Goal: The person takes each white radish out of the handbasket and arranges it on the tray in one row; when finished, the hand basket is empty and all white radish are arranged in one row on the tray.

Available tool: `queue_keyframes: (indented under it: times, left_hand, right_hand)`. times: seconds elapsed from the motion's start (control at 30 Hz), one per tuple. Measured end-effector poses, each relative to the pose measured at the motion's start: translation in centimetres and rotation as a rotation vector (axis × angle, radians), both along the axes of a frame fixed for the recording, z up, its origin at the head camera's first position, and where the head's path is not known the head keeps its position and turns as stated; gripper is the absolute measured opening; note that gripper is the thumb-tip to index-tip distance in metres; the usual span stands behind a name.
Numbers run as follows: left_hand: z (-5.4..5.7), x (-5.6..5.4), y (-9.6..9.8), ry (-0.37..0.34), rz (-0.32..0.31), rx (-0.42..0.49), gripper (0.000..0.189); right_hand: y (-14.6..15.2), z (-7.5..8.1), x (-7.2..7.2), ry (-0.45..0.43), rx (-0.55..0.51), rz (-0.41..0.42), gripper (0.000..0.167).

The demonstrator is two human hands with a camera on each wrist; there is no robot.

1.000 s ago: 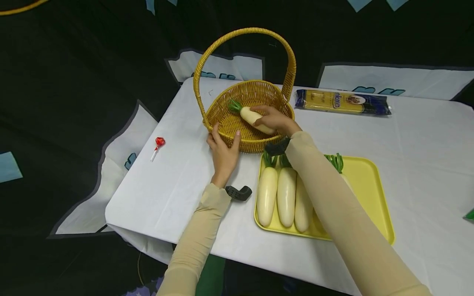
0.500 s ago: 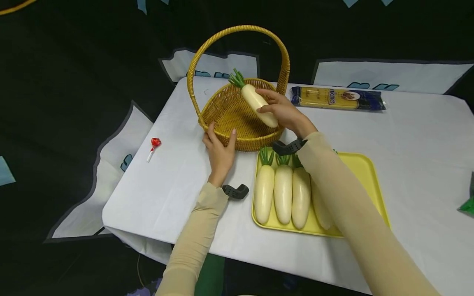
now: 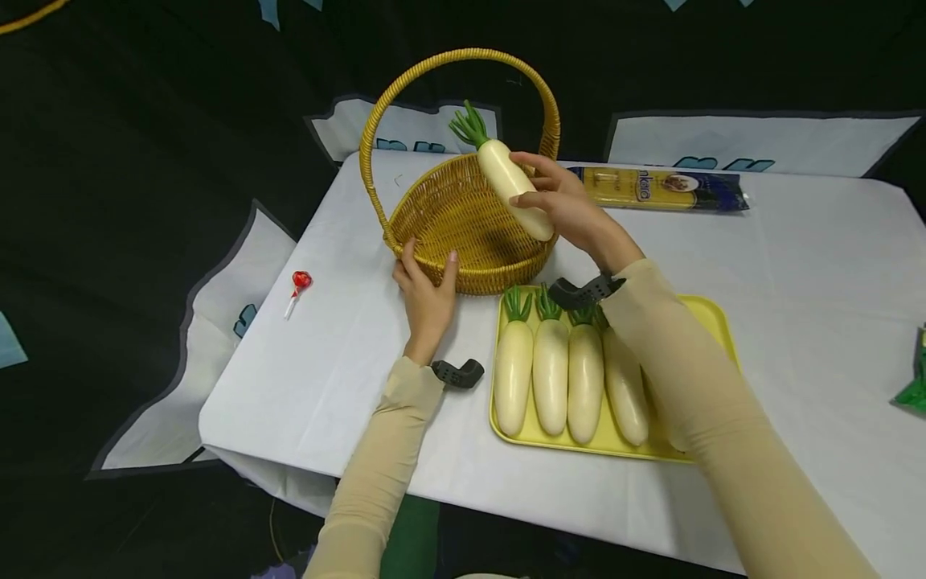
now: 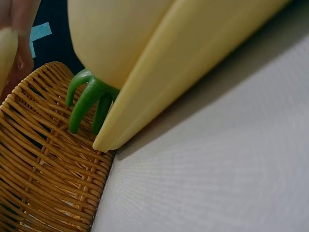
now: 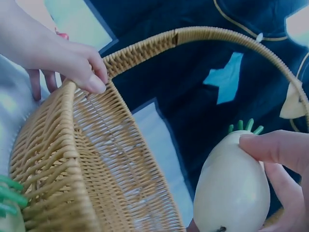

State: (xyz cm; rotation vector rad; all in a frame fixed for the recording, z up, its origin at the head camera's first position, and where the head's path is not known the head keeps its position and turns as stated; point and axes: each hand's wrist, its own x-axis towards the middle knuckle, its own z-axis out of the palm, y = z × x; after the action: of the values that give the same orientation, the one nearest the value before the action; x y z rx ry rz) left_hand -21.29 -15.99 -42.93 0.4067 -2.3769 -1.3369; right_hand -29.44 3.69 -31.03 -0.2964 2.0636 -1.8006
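My right hand [image 3: 567, 205] grips a white radish [image 3: 506, 183] with green leaf stubs, tilted above the right part of a wicker basket [image 3: 477, 281]. In the right wrist view the thumb lies along one side of that radish [image 5: 231, 186]. At the basket's front left, my left hand [image 3: 428, 305] holds the rim, and the right wrist view shows its thumb hooked over the edge. Several more white radishes [image 3: 551, 378] lie side by side on a yellow tray [image 3: 521, 437] in front of the basket. My right sleeve hides part of the tray.
A pasta packet [image 3: 651, 189] lies at the back of the white table [image 3: 304, 386], right of the basket. A red lollipop [image 3: 300, 281] is on the left side. A green packet [image 3: 915, 386] sits at the far right. The basket's tall handle [image 3: 463, 55] arches overhead.
My right hand has lifted the white radish up from inside the basket and drawn it slightly right. The left hand has kept its place on the rim.
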Motion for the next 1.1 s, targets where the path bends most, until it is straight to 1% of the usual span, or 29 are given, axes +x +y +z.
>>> queue_keyframes:
  times: [0.07, 0.2, 0.27, 0.37, 0.43, 0.6, 0.73, 0.9, 1.1]
  left_hand:
    - [0.0, 0.0, 0.0, -0.004, -0.002, 0.001, 0.079]
    - [0.0, 0.0, 0.2, -0.015, -0.017, -0.005, 0.077]
    - [0.1, 0.0, 0.2, -0.013, -0.021, -0.004, 0.077]
    - [0.1, 0.0, 0.2, -0.011, -0.026, 0.003, 0.076]
    - [0.1, 0.0, 0.2, -0.011, -0.029, 0.008, 0.075]
    - [-0.1, -0.1, 0.2, 0.0, -0.018, 0.006, 0.075]
    - [-0.4, -0.2, 0.1, 0.013, -0.024, 0.005, 0.076]
    - [-0.5, -0.2, 0.0, 0.013, -0.029, 0.014, 0.076]
    - [-0.5, -0.3, 0.0, 0.03, -0.033, 0.017, 0.077]
  right_hand:
    - [1.0, 0.3, 0.7, -0.005, -0.013, 0.013, 0.057]
    - [4.1, 0.7, 2.8, -0.009, 0.022, 0.019, 0.057]
    - [5.8, 0.8, 4.0, -0.006, 0.054, 0.013, 0.057]
    - [8.2, 0.7, 6.2, -0.008, 0.088, -0.017, 0.057]
    - [9.8, 0.5, 7.7, 0.016, 0.154, -0.049, 0.058]
    - [13.3, -1.0, 11.1, 0.068, 0.313, -0.139, 0.059]
    - [15.8, -2.9, 13.5, 0.037, 0.379, -0.203, 0.061]
    - [18.1, -5.1, 16.1, 0.012, 0.413, -0.239, 0.063]
    - [19.2, -6.8, 18.6, 0.016, 0.432, -0.274, 0.064]
